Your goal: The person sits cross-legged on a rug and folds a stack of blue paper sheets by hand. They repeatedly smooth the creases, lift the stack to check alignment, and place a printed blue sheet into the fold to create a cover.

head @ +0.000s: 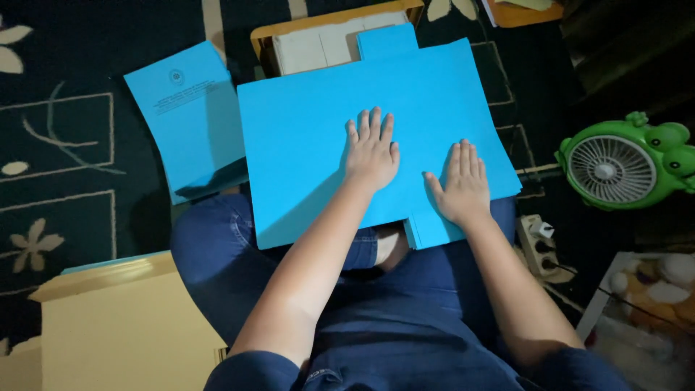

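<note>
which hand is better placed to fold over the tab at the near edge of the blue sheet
Probably the right hand: it lies flat on the blue sheet just above the near tab. The left hand rests farther up, mid-sheet.

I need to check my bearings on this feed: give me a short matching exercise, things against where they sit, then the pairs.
Things:
1. left hand
2. right hand
3. green fan
4. printed blue folder

Places:
A. on the carpet, far right of the view
B. flat near the middle of the big blue sheet
C. on the carpet, left of the big blue sheet
D. flat by the sheet's lower right edge, above its tab

Pairs: 1-B, 2-D, 3-A, 4-C
</note>
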